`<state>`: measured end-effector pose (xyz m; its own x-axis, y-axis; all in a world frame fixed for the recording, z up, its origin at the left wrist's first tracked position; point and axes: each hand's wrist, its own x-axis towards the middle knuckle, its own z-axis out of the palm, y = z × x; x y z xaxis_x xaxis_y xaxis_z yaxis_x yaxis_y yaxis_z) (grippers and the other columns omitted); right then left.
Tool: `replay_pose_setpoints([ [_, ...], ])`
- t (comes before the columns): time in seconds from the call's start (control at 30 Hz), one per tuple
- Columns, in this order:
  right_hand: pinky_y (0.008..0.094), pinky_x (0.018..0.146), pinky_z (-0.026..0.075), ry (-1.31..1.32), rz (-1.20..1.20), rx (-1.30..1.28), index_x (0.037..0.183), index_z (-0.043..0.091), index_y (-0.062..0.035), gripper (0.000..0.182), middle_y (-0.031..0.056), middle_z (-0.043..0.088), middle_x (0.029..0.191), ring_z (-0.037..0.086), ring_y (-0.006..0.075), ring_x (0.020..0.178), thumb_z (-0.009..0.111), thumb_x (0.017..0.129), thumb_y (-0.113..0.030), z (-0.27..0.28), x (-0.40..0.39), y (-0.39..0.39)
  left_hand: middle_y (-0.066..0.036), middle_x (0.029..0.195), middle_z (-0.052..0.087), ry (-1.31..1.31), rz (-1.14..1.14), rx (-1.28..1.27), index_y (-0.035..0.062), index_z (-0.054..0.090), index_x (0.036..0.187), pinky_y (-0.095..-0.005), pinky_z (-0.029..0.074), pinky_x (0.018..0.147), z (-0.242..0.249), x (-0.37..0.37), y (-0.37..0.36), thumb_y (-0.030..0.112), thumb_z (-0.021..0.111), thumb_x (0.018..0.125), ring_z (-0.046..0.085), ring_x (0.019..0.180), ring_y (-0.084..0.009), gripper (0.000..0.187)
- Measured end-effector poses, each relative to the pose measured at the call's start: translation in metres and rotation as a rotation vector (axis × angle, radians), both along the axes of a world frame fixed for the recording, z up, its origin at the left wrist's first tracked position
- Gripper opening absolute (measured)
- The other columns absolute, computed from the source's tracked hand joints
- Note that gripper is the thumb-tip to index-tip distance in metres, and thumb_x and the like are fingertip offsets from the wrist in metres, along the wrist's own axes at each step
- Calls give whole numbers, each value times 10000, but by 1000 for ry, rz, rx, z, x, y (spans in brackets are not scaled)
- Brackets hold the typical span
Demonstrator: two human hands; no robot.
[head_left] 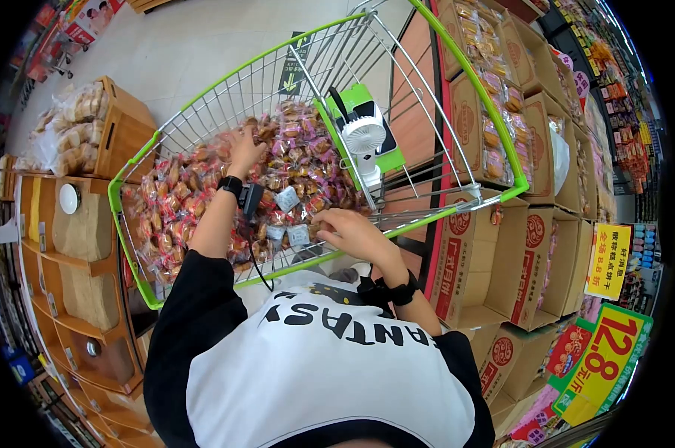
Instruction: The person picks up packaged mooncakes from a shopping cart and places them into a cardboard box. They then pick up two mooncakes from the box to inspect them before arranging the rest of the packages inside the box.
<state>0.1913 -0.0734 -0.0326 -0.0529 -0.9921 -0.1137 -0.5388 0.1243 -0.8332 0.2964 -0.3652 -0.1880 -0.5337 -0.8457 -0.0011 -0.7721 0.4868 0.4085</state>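
Note:
A shopping cart [211, 87] with green rails holds a deep pile of small wrapped pastries [175, 201] in clear, red and purple film. My left hand [246, 151] reaches over the far middle of the pile, fingers spread on the packets. At the near side, my right hand [346, 233] rests on the pile's edge with its fingers loosely bent and apart. Beside it lie a few white square packets [299, 235]. Neither hand visibly lifts a packet. Some fingertips are hidden among the wrappers. A black device is strapped at my left wrist.
A white handheld fan [364, 140] and a green holder [355, 97] sit at the cart's right. Cardboard boxes [478, 261] of packaged cakes line the right side. Left stands a wooden shelf unit [80, 261], with bagged bread [80, 112] above. A price sign [605, 362] hangs lower right.

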Motion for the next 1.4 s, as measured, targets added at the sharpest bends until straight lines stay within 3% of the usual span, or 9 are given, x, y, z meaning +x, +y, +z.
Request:
replay_pose_setpoints([
  [0.2, 375, 676, 427, -3, -7, 49, 956, 540, -28, 215, 124, 550, 758, 544, 282, 752, 537, 769, -136, -9, 3, -29, -221, 1251, 291, -75, -13, -8, 145, 419, 1170, -578, 241, 907, -6, -11, -13, 290, 679, 651, 224, 1189, -419, 598],
  [0.5, 379, 680, 430, -17, -85, 84, 965, 535, -19, 227, 132, 548, 766, 543, 293, 749, 528, 762, -120, -31, -2, -45, -211, 1294, 258, -232, -88, -48, 126, 453, 1157, -589, 225, 909, -70, -20, -51, 266, 685, 645, 261, 1175, -394, 579],
  [0.6, 329, 667, 438, 12, -99, 112, 985, 541, -31, 222, 119, 565, 778, 555, 258, 718, 536, 782, -122, -33, -3, -43, -221, 1288, 253, -267, -45, -108, 157, 463, 1166, -590, 214, 916, -76, -27, -47, 269, 681, 650, 268, 1164, -402, 570],
  [0.83, 376, 675, 436, 8, -139, 153, 949, 536, -16, 213, 127, 557, 770, 551, 290, 753, 520, 768, -127, -31, -4, -40, -231, 1258, 264, -234, -54, -38, 186, 531, 1096, -602, 223, 891, -83, -45, -54, 273, 667, 666, 291, 1122, -422, 459],
  [1.03, 378, 684, 431, 13, -145, 166, 932, 534, -27, 190, 124, 557, 769, 550, 287, 765, 511, 776, -134, -34, -4, -36, -198, 1261, 260, -121, -53, -21, 182, 551, 1044, -439, 436, 803, -108, -64, -36, 122, 640, 672, 350, 1072, -438, 386],
  [1.2, 378, 690, 430, 13, -164, 173, 932, 532, -33, 187, 123, 558, 771, 548, 286, 777, 511, 778, -138, -34, -5, -31, -204, 1258, 277, -147, -92, -93, 147, 573, 1023, -430, 444, 788, -143, -53, -61, 160, 581, 715, 454, 964, -425, 309],
  [1.27, 380, 688, 431, 10, -169, 166, 926, 533, -34, 184, 124, 559, 773, 549, 289, 775, 513, 777, -140, -37, -4, -27, -226, 1227, 315, -120, -127, 143, 117, 603, 971, -419, 445, 782, -134, -49, -70, 176, 545, 740, 516, 887, -384, 245],
  [1.3, 380, 688, 431, 9, -171, 163, 926, 533, -34, 184, 124, 559, 773, 549, 289, 775, 513, 777, -140, -38, -3, -26, -175, 1183, 415, -94, -156, 36, 9, 566, 871, -425, 462, 706, -123, -46, -64, 172, 519, 770, 541, 871, -346, 198],
  [1.4, 383, 683, 433, -7, -182, 140, 921, 535, -34, 181, 124, 561, 775, 550, 294, 771, 513, 775, -137, -37, -3, -23, -153, 1105, 467, -89, -167, 4, 38, 581, 901, -426, 456, 705, -117, -40, -68, 185, 536, 765, 538, 876, -329, 205],
])
